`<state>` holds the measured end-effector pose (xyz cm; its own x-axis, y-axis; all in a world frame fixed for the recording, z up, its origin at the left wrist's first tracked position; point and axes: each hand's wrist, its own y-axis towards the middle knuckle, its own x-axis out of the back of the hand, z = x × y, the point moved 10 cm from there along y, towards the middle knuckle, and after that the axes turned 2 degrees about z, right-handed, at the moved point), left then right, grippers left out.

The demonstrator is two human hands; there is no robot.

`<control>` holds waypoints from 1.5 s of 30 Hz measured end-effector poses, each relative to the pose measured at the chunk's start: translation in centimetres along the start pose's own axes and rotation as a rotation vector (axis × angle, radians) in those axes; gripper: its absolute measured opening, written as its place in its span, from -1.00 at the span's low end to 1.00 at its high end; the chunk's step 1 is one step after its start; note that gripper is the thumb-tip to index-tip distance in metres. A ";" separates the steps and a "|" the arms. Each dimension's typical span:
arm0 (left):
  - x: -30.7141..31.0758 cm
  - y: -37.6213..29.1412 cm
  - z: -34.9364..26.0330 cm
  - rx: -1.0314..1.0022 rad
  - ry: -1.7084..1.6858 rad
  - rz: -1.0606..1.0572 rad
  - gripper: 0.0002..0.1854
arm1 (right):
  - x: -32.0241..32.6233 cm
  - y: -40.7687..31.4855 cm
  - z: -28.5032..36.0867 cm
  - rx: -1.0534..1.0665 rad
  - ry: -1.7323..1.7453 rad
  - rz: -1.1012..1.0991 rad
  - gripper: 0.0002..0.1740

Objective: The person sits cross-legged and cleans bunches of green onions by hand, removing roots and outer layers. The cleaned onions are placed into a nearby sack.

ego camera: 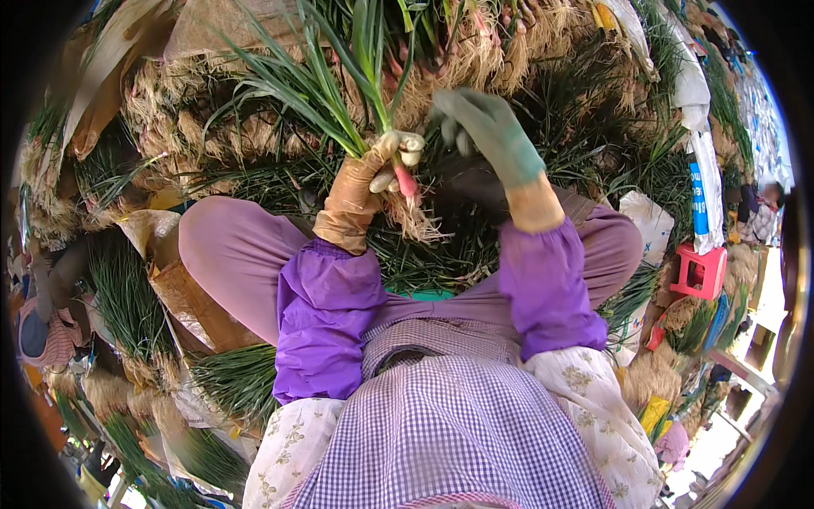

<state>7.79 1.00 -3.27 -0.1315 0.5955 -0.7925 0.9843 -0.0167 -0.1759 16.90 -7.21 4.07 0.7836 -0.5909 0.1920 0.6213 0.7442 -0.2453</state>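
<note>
My left hand [375, 178], in a tan rubber glove, grips a small bunch of green garlic or onion plants [337, 102]. Long green leaves fan out above the fist. Below it hang a pink bulb [405, 180] and pale stringy roots [413, 219]. To the right, apart from the bunch, my right hand [483, 130] is raised in a grey-green glove. Its fingers are loosely bent and blurred, with nothing visible between them. Cut green leaves [439, 257] lie beneath both hands, between my crossed legs.
Rooted bundles [191, 127] are stacked ahead, with loose pink-bulbed plants [483, 38] on top. A brown sack [191, 299] and leafy bundles [127, 299] lie to the left. On the right stands a red plastic stool [699, 270]. Other people [48, 331] are at both edges.
</note>
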 end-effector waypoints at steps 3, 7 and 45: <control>0.2 0.0 -0.5 -0.071 0.110 -0.107 -0.65 | -2.6 3.4 0.1 -0.051 0.148 0.047 -0.72; 2.9 -1.0 -1.0 -0.296 -0.050 -0.429 -0.73 | -3.7 2.1 -1.9 0.067 0.724 -0.219 -0.71; -5.2 -8.7 -15.0 -0.713 0.046 -0.199 -0.55 | -6.1 1.4 -9.6 -0.181 -1.004 0.242 -0.59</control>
<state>1.64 10.10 11.11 -0.3257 0.5664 -0.7571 0.7819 0.6115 0.1211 12.98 -5.54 -6.56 0.5801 0.1596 0.7988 0.5029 0.7013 -0.5053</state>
